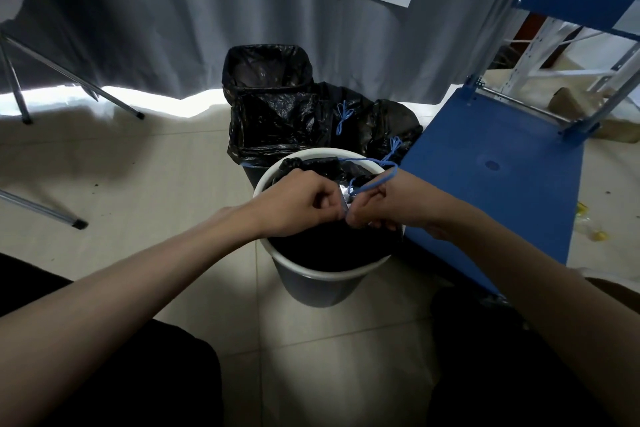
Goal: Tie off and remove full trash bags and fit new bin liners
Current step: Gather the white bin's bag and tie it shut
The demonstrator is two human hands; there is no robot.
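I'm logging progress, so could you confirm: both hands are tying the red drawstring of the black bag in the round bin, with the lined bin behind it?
Not quite: the drawstring is blue, not red, as the head view shows. The rest holds: the left hand and right hand work it over the black bag in the round bin, with the lined bin behind.

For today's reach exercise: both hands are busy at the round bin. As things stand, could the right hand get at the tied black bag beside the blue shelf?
Probably yes. The right hand would first have to release the blue drawstring; the tied bag lies just beyond the bin rim with nothing between.
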